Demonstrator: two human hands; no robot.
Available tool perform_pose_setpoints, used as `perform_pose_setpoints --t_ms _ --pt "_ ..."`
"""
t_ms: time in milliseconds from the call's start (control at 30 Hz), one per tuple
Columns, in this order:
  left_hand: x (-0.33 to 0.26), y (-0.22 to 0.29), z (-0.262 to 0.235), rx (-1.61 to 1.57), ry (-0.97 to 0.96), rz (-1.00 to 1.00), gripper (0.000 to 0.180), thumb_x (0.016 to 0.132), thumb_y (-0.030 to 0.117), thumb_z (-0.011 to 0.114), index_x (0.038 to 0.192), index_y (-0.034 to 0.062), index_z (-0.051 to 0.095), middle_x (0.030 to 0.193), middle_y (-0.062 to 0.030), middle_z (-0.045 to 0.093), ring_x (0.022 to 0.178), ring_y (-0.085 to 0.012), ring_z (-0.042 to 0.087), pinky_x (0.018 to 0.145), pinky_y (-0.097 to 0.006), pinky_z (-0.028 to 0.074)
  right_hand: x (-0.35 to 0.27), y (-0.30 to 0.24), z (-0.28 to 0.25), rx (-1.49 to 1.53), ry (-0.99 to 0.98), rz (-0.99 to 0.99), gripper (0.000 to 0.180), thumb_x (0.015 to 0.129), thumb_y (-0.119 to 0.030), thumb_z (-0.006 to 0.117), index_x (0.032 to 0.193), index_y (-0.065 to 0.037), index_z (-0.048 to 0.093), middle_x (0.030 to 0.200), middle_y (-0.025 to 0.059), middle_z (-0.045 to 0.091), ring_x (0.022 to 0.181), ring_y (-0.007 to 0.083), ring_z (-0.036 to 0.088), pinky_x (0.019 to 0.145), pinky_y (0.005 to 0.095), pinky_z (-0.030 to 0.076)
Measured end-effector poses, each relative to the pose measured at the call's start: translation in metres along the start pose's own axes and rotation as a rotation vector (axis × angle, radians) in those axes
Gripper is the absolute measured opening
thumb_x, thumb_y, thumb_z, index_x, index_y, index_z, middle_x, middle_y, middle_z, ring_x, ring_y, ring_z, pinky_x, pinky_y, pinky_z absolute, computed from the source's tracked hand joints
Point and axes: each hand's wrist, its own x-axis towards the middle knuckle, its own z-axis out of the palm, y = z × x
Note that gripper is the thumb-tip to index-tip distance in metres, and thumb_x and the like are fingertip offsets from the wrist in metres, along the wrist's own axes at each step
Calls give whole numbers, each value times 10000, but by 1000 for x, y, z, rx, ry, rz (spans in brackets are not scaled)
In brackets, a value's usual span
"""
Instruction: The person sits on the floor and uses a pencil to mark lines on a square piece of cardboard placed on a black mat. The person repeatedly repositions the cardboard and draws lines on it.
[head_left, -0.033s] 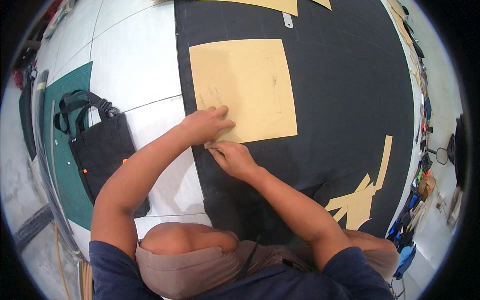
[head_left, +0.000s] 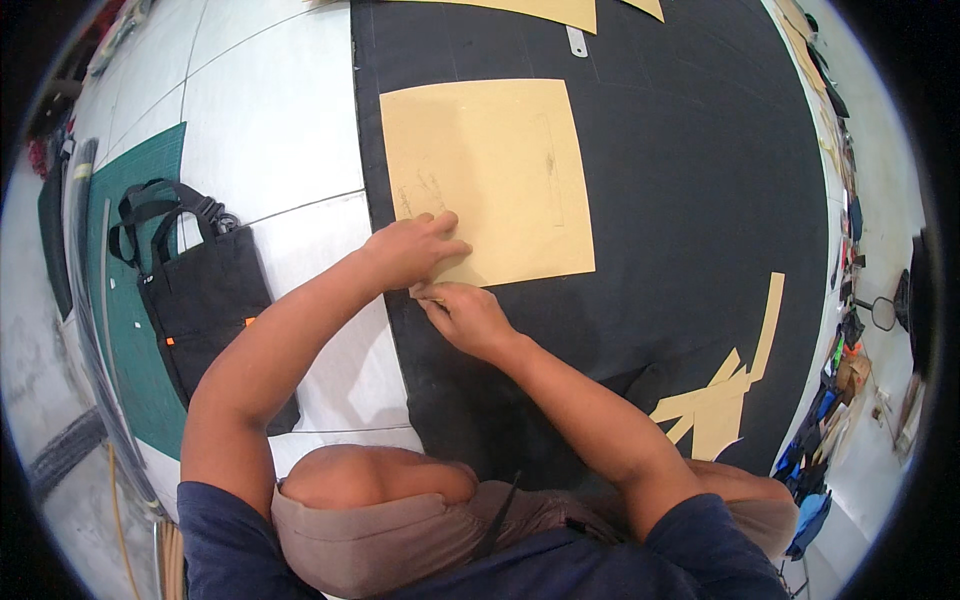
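Observation:
A squarish tan sheet of card or paper (head_left: 500,180) with faint handwriting and pencil marks lies flat on black fabric (head_left: 690,190). My left hand (head_left: 418,250) rests on the sheet's near left corner, its fingers apart and pressing down. Just below it, my right hand (head_left: 462,315) is closed in a pinch right at that same corner, over the fabric's left edge. What the pinched fingers hold is small and mostly hidden, so I cannot make it out.
White floor tiles (head_left: 270,110) border the fabric. A black bag (head_left: 205,300) with straps lies on a green cutting mat (head_left: 140,390) at left. Tan offcuts (head_left: 720,410) lie at near right, and a metal ruler end (head_left: 576,42) shows at the far side.

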Motion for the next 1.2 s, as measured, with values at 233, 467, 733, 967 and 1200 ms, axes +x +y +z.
perform_pose_setpoints --t_ms 233,467,733,967,1200 --pt "5 -2 -6 122 3 -10 728 707 254 905 1374 257 613 1306 -80 540 1193 -271 599 972 -393 525 9 7 3 -30 13 -44 188 986 -187 656 1101 -69 745 978 189 744 920 400 709 825 496 567" --pt "6 0 -2 200 26 -13 729 685 342 917 1346 263 619 1426 -75 518 1328 -269 500 1066 -414 436 -4 18 -38 -159 -24 -8 197 985 -203 645 1101 -70 732 1009 194 738 945 402 707 842 490 567" --pt "13 -2 6 271 60 68 672 711 254 898 1309 174 603 1664 -114 343 1543 -320 330 1167 -445 404 -32 35 -98 -250 33 75 192 977 -170 676 1113 -49 738 1078 160 756 992 352 729 881 430 579" --pt "24 8 -7 190 0 36 803 777 174 847 1495 183 487 1645 -138 360 1520 -356 368 1172 -478 438 -11 21 -47 -149 2 16 196 979 -196 669 1110 -69 738 1042 166 750 981 380 716 863 463 572" --pt "34 18 -2 281 -25 -41 1168 636 169 965 1613 355 352 1621 -106 357 1512 -333 376 1225 -420 415 -44 48 -113 -188 82 219 248 1016 -236 623 1120 -41 736 1073 173 751 992 377 720 875 450 570"
